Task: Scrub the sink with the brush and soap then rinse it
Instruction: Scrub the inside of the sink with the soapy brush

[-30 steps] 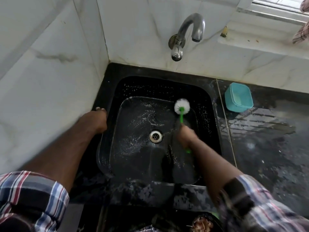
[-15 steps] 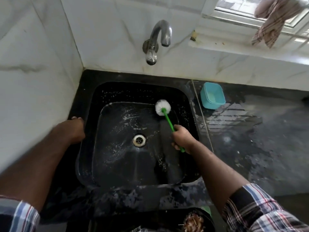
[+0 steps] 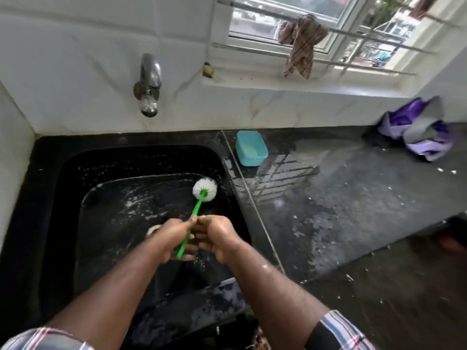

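A: Surface, room?
B: Black stone worktop [image 3: 353, 210], wet, with white flecks and a window's reflection. White marble-look wall behind; a metal tap [image 3: 149, 84] is mounted on it above the sink [image 3: 50, 198]. Window [image 3: 328, 26] at upper right, with a checked rag [image 3: 300, 44] hung on its bars. A teal tub [image 3: 251, 147] sits on the worktop just beside the sink's right rim. Purple cloth [image 3: 422, 132] is heaped in the far right corner.

A: The sink?
B: Black, square basin with suds streaked over its floor. The drain [image 3: 153, 229] is mostly hidden behind the left hand [image 3: 174, 238].

A: The brush?
B: Brush [image 3: 199, 198] — thin green handle, round white bristle head. It slants up and right; the head is at the basin's far right corner, against or very near the side wall, cannot tell which.

A: Brush against the grip?
B: Both hands are on the handle over the basin's middle. Left hand's grip is wrapped round the lower handle, the green end poking out below its fingers. Right hand [image 3: 217, 236] — fingers curled, tips meeting the handle just beside the left thumb. The head is well clear of both hands.
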Demonstrator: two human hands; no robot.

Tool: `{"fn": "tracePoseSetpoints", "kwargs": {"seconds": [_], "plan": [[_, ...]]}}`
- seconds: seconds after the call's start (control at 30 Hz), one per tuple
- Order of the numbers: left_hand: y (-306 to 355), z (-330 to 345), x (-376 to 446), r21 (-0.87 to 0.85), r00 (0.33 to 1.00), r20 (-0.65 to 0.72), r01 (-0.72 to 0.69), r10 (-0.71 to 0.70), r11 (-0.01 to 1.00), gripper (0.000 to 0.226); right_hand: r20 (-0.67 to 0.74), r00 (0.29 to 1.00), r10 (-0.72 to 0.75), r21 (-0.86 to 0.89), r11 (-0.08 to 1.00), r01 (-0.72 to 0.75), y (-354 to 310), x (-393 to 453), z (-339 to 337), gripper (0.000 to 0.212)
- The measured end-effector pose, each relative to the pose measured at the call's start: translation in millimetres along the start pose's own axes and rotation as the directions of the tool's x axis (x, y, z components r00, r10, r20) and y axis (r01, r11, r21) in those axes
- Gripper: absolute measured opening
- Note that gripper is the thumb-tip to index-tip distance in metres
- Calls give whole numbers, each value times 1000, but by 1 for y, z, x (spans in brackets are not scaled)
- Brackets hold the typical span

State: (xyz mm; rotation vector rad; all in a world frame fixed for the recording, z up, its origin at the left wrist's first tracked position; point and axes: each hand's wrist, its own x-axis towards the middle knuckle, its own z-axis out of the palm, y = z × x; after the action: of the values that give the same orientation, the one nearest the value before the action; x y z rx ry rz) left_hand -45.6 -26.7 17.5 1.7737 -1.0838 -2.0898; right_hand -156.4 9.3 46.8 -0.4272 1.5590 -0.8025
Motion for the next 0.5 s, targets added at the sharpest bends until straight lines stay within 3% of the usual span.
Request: {"fn": "tracePoseSetpoints", "kwargs": {"seconds": [0.07, 0.1, 0.17, 0.23, 0.3, 0.4, 0.5], "plan": [[0, 14, 12, -47, 998, -52, -51, 48, 998, 13, -53, 997, -64, -67, 996, 60, 3, -4, -16, 17], [1, 14, 23, 18, 991, -116, -67, 69, 998, 23, -73, 993, -87, -92, 993, 81, 4, -6, -24, 18], [7, 10, 40, 282, 953, -248, -99, 172, 954, 27, -84, 993, -88, -92, 993, 80, 8, -11, -41, 23], [13, 2, 56, 651, 908, -278, -63, 315, 756, 28, -66, 996, -67, -77, 995, 62, 11, -17, -55, 28], [19, 2, 49, 871, 928, -142, -48, 343, 490, 29, -38, 998, -53, -57, 997, 51, 11, -22, -62, 29], [19, 8, 8, 981, 968, 74, -113, 239, 155, 31, 3, 999, -51, 0, 999, 51, 9, -24, -68, 27], [-3, 0, -44, 970, 974, 225, -225, 12, 91, 34, 26, 998, -54, 67, 996, 53, 4, -21, -72, 25]]}}
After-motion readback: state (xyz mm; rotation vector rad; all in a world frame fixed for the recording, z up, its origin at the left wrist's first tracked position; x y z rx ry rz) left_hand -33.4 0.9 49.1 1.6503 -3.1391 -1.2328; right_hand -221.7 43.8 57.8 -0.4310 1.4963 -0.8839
